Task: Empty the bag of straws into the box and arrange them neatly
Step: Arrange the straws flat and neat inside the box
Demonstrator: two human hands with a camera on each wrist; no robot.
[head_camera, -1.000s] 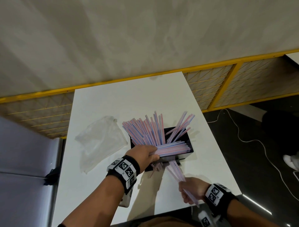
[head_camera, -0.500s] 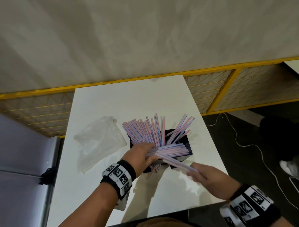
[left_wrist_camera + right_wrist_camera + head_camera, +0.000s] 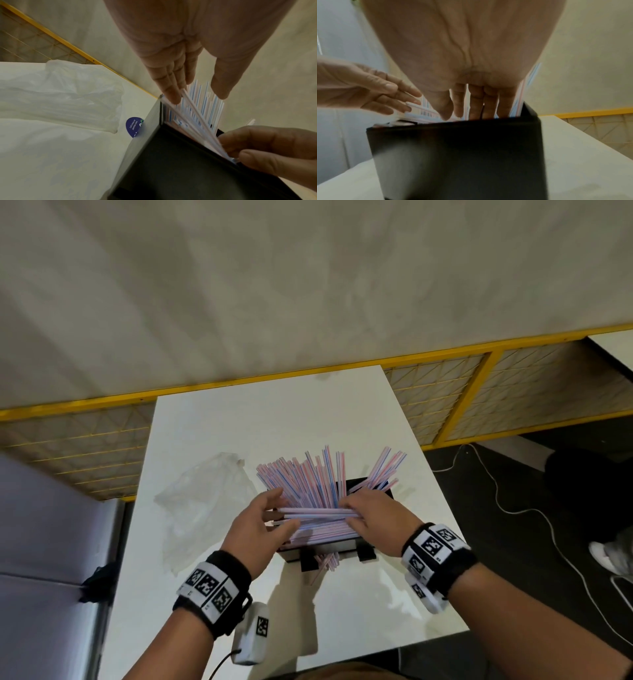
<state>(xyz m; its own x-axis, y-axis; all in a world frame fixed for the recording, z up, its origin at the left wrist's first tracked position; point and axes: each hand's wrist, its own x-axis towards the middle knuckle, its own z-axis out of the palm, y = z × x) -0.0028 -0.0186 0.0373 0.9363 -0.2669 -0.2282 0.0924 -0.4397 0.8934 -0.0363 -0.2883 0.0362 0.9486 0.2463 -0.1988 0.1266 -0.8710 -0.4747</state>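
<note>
A black box stands on the white table. Pink and blue striped straws fan upright out of it. More straws lie sideways across its top. My left hand has straight, spread fingers touching the left ends of the sideways bunch. My right hand pinches the right ends between fingers and thumb, which shows in the left wrist view. A few straws stick out on the table below the box's near side. The clear bag lies flat to the left.
A blue sticker sits on the table beside the box. A yellow mesh railing runs behind the table. A white cable trails over the dark floor to the right. A grey padded surface borders the table's left side.
My right hand has come up from the table's near edge with a bunch of straws and laid it across the box. My left hand has loosened its hold and now touches the straw ends.
</note>
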